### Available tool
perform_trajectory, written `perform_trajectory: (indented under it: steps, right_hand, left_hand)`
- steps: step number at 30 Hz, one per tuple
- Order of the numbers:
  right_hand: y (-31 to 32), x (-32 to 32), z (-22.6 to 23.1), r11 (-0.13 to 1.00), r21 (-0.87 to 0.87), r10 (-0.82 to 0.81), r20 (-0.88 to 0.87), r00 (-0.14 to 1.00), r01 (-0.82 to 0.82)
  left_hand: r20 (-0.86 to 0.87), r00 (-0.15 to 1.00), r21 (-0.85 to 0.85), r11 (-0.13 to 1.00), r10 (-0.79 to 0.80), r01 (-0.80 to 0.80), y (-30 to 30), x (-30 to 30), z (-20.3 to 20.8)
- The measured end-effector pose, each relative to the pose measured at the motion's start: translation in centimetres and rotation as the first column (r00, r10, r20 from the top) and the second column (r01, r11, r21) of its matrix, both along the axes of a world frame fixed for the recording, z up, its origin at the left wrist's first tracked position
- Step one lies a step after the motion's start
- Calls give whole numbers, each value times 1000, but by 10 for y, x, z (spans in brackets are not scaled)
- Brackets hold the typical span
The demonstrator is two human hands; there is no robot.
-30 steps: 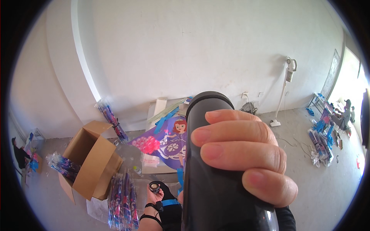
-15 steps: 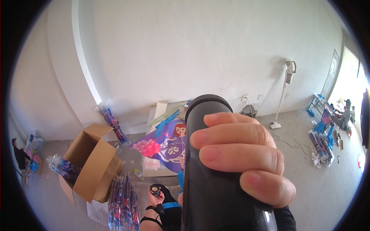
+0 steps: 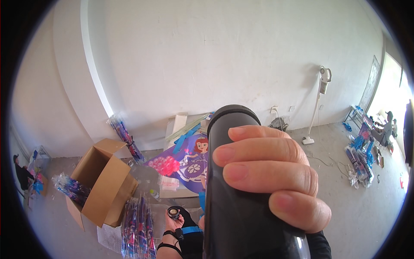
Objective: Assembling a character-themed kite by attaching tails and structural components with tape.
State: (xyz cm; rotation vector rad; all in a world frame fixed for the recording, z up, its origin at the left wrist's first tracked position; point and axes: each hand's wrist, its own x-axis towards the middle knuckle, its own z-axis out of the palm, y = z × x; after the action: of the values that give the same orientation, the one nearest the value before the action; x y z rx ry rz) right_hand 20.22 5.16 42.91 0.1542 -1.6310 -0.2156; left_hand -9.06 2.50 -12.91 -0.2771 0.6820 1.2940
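Fingers (image 3: 263, 149), four showing, hold one apparent black cylinder (image 3: 233, 211).

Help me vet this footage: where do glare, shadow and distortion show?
Head view: glare washes out the bright opening at far right; head view: the stick vacuum shadows the wall; head view: the pillar edge bows; head view: a glint marks the black cylinder below the fingers.
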Motion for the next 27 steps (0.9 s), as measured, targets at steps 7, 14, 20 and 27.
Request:
perform_trajectory:
  steps: [7,14,20,27]
  right_hand:
    - [1,0,0,1000,6,10,6,1000,-10]
    - [-2,1,1,1000,0,-16,-24,1000,16]
    - [-4,3,1,999,-34,-18,10,1000,18]
    - [-1,2,2,999,-19,-34,-2,999,34]
  left_hand:
    - [-17,1000,12,1000,0,0,1,2,6]
    - [-31,999,36,999,-18,19,4,6,8]
    - [-29,1000,2,1000,3,-3,1,6,9]
    - [-2,1000,30,999,-11,11,1,4,6]
